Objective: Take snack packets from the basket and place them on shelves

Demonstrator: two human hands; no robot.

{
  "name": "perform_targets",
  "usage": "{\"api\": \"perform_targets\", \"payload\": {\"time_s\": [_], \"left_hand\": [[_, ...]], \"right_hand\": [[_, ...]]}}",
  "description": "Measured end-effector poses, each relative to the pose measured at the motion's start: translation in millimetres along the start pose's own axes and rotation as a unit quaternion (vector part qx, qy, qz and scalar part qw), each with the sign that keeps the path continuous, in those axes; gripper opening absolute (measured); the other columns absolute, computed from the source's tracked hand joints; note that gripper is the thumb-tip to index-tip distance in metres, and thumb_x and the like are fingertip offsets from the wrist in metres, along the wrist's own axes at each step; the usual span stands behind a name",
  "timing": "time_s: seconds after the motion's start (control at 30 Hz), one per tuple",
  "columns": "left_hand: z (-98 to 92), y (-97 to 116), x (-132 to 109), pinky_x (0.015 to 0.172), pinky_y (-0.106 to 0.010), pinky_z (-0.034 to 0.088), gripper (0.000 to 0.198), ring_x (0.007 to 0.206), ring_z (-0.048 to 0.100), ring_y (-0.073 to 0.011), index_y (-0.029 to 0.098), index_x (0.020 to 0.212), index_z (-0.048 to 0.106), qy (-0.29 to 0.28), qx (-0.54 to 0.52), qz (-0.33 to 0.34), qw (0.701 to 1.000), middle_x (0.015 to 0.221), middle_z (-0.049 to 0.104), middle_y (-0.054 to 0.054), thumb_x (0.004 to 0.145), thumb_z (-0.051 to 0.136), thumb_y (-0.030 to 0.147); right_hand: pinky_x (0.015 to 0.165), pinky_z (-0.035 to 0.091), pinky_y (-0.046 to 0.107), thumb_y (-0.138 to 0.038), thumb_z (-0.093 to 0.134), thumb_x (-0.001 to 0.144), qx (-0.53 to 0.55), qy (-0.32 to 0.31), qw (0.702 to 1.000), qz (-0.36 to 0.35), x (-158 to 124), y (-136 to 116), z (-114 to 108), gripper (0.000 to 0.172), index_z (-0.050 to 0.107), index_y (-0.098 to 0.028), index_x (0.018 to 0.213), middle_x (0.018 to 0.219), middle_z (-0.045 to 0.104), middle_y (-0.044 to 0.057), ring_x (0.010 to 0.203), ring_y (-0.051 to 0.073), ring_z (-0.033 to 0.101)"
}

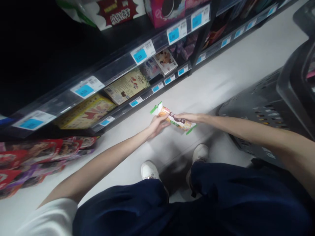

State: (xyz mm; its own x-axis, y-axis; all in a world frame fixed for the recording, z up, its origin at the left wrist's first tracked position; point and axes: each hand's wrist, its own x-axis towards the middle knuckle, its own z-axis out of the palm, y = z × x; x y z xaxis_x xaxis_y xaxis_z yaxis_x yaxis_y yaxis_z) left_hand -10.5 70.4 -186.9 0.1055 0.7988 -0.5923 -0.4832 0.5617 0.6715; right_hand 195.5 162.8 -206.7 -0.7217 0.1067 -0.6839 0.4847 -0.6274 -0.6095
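Note:
Between my two hands is a packet of biscuits (181, 122), a long wrapper in white, brown and orange with green crimped ends. It is held tilted above the pale floor, its printed face turned up. My left hand (157, 126) grips it near the left end, thumb on top and fingers beneath. On the upper edge toward the other end, my right hand (190, 117) is closed on it; some of those fingers are hidden behind the wrapper.
A dark store shelf (118, 80) with price tags runs diagonally along the left and top. Boxed snacks (129, 86) sit on its lower level. Red snack bags (49, 157) hang at far left. A grey plastic basket (261, 95) stands on the right. My shoes (149, 170) are below.

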Motion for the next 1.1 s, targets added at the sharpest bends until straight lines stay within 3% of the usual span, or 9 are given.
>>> {"api": "perform_targets", "payload": {"time_s": [0.27, 0.33, 0.43, 0.53, 0.6, 0.73, 0.97, 1.1], "left_hand": [[-1.0, -0.3, 0.3, 0.102, -0.048, 0.053, 0.044, 0.099, 0.067, -0.0211, 0.016, 0.103, 0.067, 0.077, -0.018, 0.014, 0.997, 0.106, 0.072, -0.009, 0.070, 0.089, 0.036], [-2.1, -1.3, 1.3, 0.102, -0.049, 0.054, 0.045, 0.099, 0.067, -0.0209, 0.016, 0.103, 0.064, 0.098, -0.021, 0.013, 0.995, 0.108, 0.071, -0.009, 0.070, 0.089, 0.034], [-3.4, -2.7, 1.5, 0.101, -0.052, 0.055, 0.043, 0.100, 0.067, -0.0214, 0.015, 0.102, 0.061, 0.111, -0.024, 0.011, 0.994, 0.111, 0.070, -0.010, 0.073, 0.087, 0.032], [-3.4, -4.5, -0.7, 0.102, -0.053, 0.055, 0.042, 0.101, 0.067, -0.0218, 0.014, 0.103, 0.061, 0.077, -0.034, 0.015, 0.996, 0.110, 0.070, -0.010, 0.074, 0.087, 0.031], [-2.1, -6.2, -3.1, 0.104, -0.052, 0.054, 0.041, 0.104, 0.067, -0.0222, 0.015, 0.104, 0.063, 0.040, -0.048, 0.019, 0.998, 0.110, 0.071, -0.009, 0.075, 0.086, 0.031], [1.9, -9.6, -8.3, 0.110, -0.052, 0.049, 0.037, 0.114, 0.065, -0.0242, 0.014, 0.106, 0.065, -0.021, -0.086, 0.027, 0.996, 0.112, 0.071, -0.009, 0.077, 0.084, 0.028], [-1.4, -13.0, -14.5, 0.116, -0.049, 0.044, 0.037, 0.114, 0.066, -0.0229, 0.015, 0.107, 0.065, -0.013, -0.098, 0.022, 0.995, 0.110, 0.071, -0.006, 0.076, 0.084, 0.018], [-4.3, -14.4, -15.5, 0.117, -0.049, 0.043, 0.037, 0.109, 0.068, -0.0215, 0.015, 0.104, 0.065, -0.020, -0.089, 0.026, 0.995, 0.104, 0.073, -0.005, 0.073, 0.085, 0.016]], "right_hand": [[0.057, 0.053, 0.015, -0.047, 0.085, 0.078, -0.121, 0.155, 0.975, -0.098, 5.9, -1.7, 8.0, 0.047, 0.065, -0.015, 0.106, 0.093, 0.073, 0.005, 0.074, 0.013, 0.067], [0.057, 0.054, 0.017, -0.047, 0.083, 0.080, -0.090, 0.143, 0.982, -0.084, 6.0, -2.5, 9.0, 0.045, 0.065, -0.016, 0.108, 0.092, 0.074, 0.005, 0.072, 0.014, 0.068], [0.057, 0.058, 0.022, -0.055, 0.062, 0.094, 0.007, 0.069, 0.997, -0.034, 4.7, -4.8, 6.6, 0.044, 0.065, -0.014, 0.108, 0.085, 0.075, 0.007, 0.067, 0.016, 0.069], [0.060, 0.061, 0.031, -0.068, 0.030, 0.100, 0.089, -0.010, 0.996, 0.030, 1.5, -9.2, 1.9, 0.067, 0.065, -0.012, 0.111, 0.088, 0.076, 0.012, 0.069, 0.022, 0.071], [0.061, 0.062, 0.036, -0.072, 0.021, 0.098, 0.112, -0.033, 0.991, 0.059, -1.1, -12.2, -0.9, 0.075, 0.064, -0.012, 0.113, 0.089, 0.076, 0.013, 0.072, 0.025, 0.072], [0.061, 0.062, 0.037, -0.074, 0.030, 0.095, 0.110, -0.029, 0.990, 0.082, -3.9, -16.1, -3.3, 0.071, 0.064, -0.013, 0.108, 0.080, 0.074, 0.011, 0.066, 0.024, 0.070], [0.070, 0.064, 0.037, -0.066, 0.041, 0.098, 0.087, -0.034, 0.992, 0.079, 0.5, -19.6, -4.0, 0.059, 0.063, -0.016, 0.118, 0.101, 0.075, 0.013, 0.081, 0.025, 0.073], [0.070, 0.065, 0.036, -0.064, 0.044, 0.098, 0.093, -0.027, 0.992, 0.078, 2.0, -19.3, -3.5, 0.055, 0.064, -0.018, 0.119, 0.101, 0.075, 0.011, 0.082, 0.024, 0.073]]}}
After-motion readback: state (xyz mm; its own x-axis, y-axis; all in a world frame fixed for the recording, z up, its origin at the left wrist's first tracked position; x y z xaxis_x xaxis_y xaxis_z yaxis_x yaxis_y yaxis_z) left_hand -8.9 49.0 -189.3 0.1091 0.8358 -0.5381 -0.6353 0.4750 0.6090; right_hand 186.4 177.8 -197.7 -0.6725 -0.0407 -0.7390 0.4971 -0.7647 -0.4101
